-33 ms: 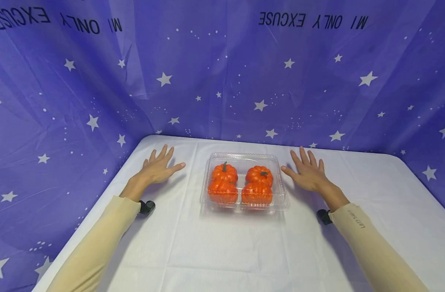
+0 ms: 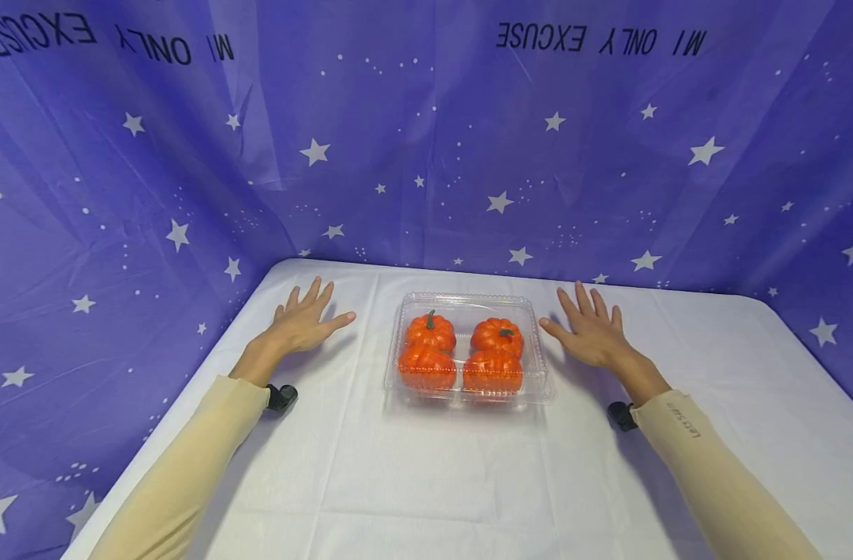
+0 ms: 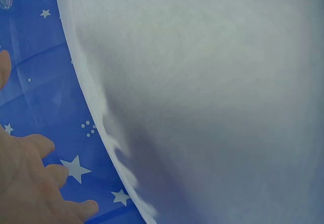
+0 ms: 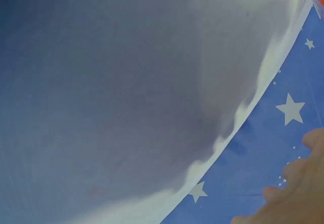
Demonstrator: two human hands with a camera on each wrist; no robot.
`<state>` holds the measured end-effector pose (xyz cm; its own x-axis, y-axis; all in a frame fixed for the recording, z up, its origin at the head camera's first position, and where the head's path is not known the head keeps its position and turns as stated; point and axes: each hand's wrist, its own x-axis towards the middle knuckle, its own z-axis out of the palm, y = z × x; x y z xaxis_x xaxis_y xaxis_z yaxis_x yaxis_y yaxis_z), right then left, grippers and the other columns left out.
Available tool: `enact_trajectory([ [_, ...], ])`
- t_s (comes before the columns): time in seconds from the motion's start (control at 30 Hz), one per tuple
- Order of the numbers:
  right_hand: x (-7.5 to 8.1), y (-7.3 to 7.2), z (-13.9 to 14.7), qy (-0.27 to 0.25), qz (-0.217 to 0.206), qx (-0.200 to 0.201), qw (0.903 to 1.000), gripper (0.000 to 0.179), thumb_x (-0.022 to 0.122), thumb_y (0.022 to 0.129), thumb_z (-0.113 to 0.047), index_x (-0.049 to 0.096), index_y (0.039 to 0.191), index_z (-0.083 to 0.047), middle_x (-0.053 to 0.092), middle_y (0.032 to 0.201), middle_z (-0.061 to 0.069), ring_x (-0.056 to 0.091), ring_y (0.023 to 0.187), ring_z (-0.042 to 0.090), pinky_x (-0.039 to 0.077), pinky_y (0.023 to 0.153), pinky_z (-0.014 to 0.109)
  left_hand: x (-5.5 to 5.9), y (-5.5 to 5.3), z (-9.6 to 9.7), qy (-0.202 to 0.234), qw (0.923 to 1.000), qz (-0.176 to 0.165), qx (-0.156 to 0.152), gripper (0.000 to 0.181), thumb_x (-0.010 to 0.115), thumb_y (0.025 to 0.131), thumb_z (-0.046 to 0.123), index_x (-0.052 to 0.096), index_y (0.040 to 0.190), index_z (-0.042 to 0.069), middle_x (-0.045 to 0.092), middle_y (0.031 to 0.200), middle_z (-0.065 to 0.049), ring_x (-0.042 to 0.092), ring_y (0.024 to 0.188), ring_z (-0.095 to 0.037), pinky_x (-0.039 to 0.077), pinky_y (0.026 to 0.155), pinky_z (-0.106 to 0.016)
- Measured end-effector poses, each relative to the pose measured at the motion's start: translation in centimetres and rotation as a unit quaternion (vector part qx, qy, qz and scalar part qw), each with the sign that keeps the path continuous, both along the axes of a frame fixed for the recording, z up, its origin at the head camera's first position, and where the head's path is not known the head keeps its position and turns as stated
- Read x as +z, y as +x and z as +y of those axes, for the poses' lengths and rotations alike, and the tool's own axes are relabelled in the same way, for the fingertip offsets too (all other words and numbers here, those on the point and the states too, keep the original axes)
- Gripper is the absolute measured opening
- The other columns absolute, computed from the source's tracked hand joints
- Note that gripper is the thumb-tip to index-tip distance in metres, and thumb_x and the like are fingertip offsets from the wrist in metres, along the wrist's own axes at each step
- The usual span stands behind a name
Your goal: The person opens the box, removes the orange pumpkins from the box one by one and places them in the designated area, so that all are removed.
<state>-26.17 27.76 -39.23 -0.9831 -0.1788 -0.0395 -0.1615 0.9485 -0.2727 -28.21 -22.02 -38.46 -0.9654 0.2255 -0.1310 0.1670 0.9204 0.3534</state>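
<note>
In the head view, a clear plastic clamshell box [image 2: 468, 303] sits on the white-covered table between my two hands. Several small orange pumpkins [image 2: 498, 337] with green stems lie inside it in two rows, seen through the plastic. To the left of the box is my left hand [image 2: 300, 323], palm down with fingers spread, holding nothing. My right hand [image 2: 594, 334] is spread the same way on the other side, its thumb close to the box's right edge. The left wrist view shows part of the left hand [image 3: 30, 183]; fingers of the right hand [image 4: 293, 183] show in the right wrist view.
White cloth [image 2: 426, 482] covers the table. A purple-blue curtain [image 2: 398, 155] with white stars and printed lettering hangs behind and at both sides. Dark wrist cameras are worn below the left sleeve [image 2: 188, 467] cuff and the right sleeve [image 2: 713, 467] cuff.
</note>
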Motion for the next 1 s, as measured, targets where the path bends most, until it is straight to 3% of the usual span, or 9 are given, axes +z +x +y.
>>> enact_trajectory([
  [0.87, 0.5, 0.8, 0.7, -0.002, -0.009, -0.003, 1.0000, 0.089, 0.028, 0.097, -0.070, 0.009, 0.159, -0.009, -0.010, 0.161, 0.025, -0.011, 0.144, 0.049, -0.010, 0.108, 0.073, -0.1, -0.1, -0.2, -0.012, 0.9999, -0.008, -0.007, 0.098, 0.030, 0.092, 0.077, 0.004, 0.159, 0.009, -0.008, 0.163, -0.017, -0.012, 0.145, -0.046, -0.004, 0.110, -0.073],
  [1.0, 0.8, 1.4, 0.4, -0.032, 0.015, 0.002, 0.9994, 0.082, 0.024, 0.101, -0.062, 0.011, 0.158, -0.004, -0.009, 0.160, 0.026, -0.010, 0.145, 0.048, -0.008, 0.109, 0.073, 0.0, 0.0, 0.2, 0.012, 0.9995, 0.023, -0.020, 0.097, 0.035, 0.093, 0.073, 0.006, 0.159, 0.008, -0.009, 0.163, -0.016, -0.010, 0.147, -0.042, -0.003, 0.113, -0.070],
])
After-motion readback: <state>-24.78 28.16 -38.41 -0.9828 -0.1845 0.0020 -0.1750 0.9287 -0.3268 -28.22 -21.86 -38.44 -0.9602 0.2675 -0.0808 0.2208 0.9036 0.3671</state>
